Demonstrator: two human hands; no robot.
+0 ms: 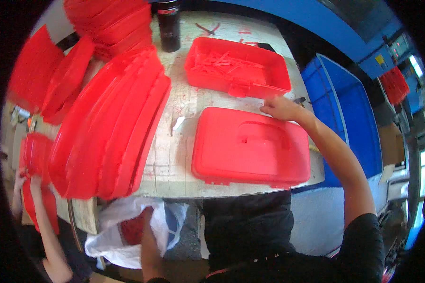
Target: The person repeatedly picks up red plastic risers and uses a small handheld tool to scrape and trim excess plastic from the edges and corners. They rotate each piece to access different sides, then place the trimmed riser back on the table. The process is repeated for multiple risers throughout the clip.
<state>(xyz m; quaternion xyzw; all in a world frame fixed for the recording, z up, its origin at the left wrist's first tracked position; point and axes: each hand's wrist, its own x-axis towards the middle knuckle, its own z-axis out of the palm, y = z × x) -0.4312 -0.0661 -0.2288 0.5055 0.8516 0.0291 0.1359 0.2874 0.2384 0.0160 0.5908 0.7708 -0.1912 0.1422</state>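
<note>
My left hand (pixel 146 218) reaches down at the table's front edge, inside the mouth of a white plastic bag (pixel 113 243). Dark red contents (pixel 132 229) show in the bag beside it; my fingers are hidden. On the table, my right hand (pixel 281 109) is closed above the far edge of a red plastic lid (pixel 222 141) with a recessed handle area. Whatever its curled fingers hold, if anything, I cannot make out. Just beyond stands an open red plastic box (pixel 208 85), with thin red plastic strips (pixel 222 63) lying in it and a latch on its near side.
Nested red plastic shells (pixel 113 122) fill the table's left side, with more stacks behind. A black bottle (pixel 169 28) and pliers (pixel 211 31) stand and lie at the back. A blue crate (pixel 354 108) is at the right. A co-worker's hands (pixel 33 181) handle red parts at far left.
</note>
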